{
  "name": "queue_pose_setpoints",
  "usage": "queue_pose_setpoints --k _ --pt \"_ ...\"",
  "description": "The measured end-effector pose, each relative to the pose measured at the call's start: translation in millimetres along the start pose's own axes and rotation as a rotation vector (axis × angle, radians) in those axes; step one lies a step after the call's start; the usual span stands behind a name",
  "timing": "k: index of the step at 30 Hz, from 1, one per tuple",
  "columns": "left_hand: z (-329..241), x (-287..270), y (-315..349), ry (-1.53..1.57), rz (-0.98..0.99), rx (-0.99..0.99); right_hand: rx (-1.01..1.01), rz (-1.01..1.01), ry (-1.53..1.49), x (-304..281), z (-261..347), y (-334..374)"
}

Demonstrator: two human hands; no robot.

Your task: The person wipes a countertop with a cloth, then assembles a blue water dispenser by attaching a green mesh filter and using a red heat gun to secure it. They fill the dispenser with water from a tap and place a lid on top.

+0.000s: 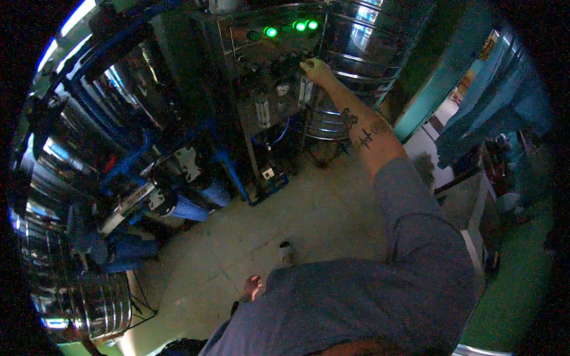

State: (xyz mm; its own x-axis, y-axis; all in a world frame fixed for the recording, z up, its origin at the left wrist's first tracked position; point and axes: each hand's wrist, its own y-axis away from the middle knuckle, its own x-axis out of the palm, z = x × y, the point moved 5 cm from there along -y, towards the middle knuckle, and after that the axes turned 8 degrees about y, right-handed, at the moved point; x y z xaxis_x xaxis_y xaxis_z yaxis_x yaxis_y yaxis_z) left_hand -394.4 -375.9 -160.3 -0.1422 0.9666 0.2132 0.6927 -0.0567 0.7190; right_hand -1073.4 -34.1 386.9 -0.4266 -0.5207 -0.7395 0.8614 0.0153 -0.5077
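My right arm reaches forward to a dark metal control panel. My right hand is at a row of dark knobs, its thumb and fingers pinched together. Whatever lies between the fingertips is too dark to make out. Above the knobs glow green indicator lights. Lower on the panel are a round gauge and two clear upright flow meters, one of them just below my right hand. My left hand hangs low by my body, fingers loosely curled in, with nothing visible in it.
Blue pipes and blue cylindrical housings stand at the left. A shiny ribbed steel tank rises behind the panel. On the right are a doorway frame, a blue curtain and a table. Tiled floor lies between.
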Motion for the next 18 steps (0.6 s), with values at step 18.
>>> queue_pose_setpoints --k 18 --pt "-145 5 -93 -0.04 -0.094 0.01 -0.097 0.081 0.175 18 -33 -60"
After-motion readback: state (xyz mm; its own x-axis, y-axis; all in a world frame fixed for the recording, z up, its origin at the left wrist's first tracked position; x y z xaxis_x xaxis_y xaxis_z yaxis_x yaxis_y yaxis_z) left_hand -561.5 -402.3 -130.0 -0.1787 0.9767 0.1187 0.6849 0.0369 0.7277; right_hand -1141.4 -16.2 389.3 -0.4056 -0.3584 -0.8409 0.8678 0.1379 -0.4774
